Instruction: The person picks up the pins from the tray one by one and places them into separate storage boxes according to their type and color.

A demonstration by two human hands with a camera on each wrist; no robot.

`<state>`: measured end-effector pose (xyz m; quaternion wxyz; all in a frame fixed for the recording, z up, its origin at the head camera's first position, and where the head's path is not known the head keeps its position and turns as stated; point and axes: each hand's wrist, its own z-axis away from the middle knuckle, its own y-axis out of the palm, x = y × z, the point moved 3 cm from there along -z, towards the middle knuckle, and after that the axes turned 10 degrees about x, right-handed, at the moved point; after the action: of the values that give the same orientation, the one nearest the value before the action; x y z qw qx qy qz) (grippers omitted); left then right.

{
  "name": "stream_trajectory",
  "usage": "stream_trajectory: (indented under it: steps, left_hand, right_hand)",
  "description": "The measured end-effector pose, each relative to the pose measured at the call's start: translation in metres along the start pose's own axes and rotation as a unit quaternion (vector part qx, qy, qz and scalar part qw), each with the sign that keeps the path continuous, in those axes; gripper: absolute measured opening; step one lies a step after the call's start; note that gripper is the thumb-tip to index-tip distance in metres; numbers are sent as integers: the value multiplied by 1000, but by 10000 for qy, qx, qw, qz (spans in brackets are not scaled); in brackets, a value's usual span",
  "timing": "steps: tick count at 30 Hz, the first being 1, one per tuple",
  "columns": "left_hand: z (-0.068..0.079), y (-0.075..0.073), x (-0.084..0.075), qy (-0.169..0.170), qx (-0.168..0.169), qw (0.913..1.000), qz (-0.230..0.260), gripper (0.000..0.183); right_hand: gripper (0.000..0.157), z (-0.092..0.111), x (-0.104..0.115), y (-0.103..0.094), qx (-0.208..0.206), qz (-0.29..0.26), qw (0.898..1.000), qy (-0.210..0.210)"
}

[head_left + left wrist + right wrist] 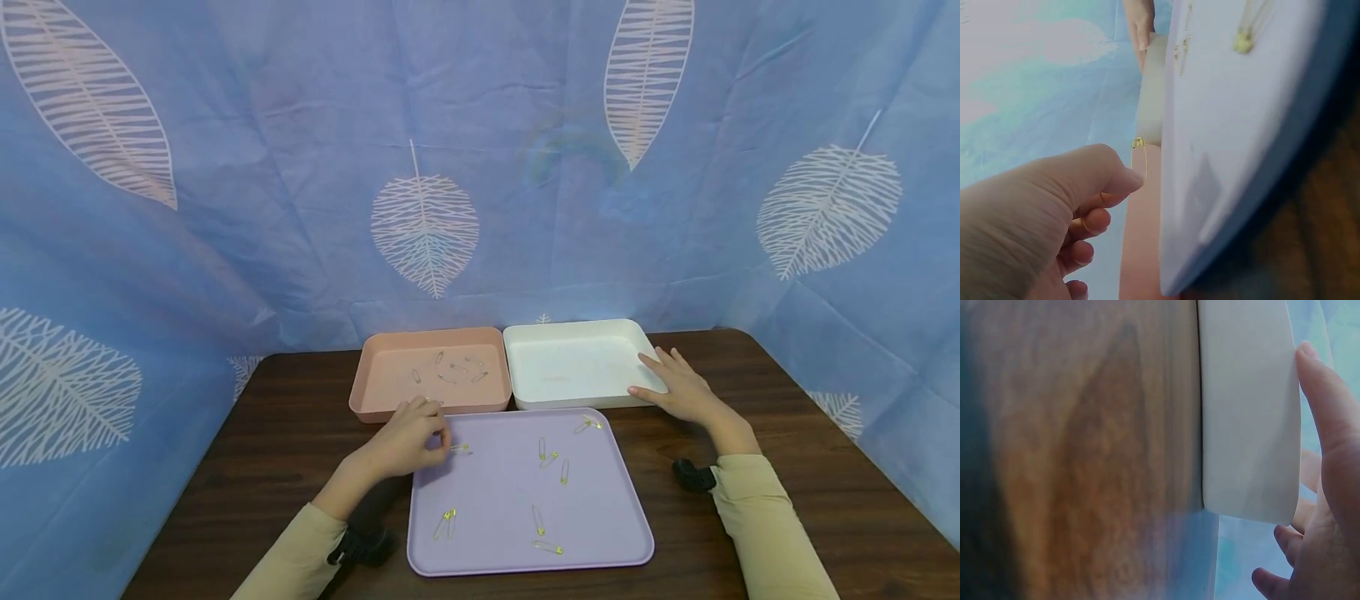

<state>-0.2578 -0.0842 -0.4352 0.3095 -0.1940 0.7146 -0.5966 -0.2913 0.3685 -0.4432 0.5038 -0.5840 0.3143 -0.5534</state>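
Note:
Between thumb and forefinger, my left hand (405, 439) pinches a yellow-headed safety pin (1139, 143), raised over the left edge of the lilac tray (592, 542). More yellow-headed safety pins lie about that tray, among them a pair (446, 523) at its front left and a pin (565, 472) right of its middle. Behind the hand, the pink tray (363, 383) contains several silver-looking safety pins (459, 367). My right hand (678, 387) rests at the right end of the white tray (558, 402), thumb on its rim in the right wrist view, fingers spread.
The trays stand on a dark wooden table (300, 433), the pink and white ones side by side behind the lilac one. A blue cloth (315, 208) with white leaf prints hangs behind the table. Dark wrist devices (693, 476) sit at both cuffs.

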Motion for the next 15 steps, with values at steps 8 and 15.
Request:
stream_trajectory:
  steps: [8,15]
  left_hand:
    - [-10,-12,-2,-70,-96,9992,386,13]
    - [-27,-13,0,-170,-289,9988,356,12]
  right_hand:
    - [85,-1,0,2,-17,122,9999,34]
    - [85,0,0,1,-58,132,9999,76]
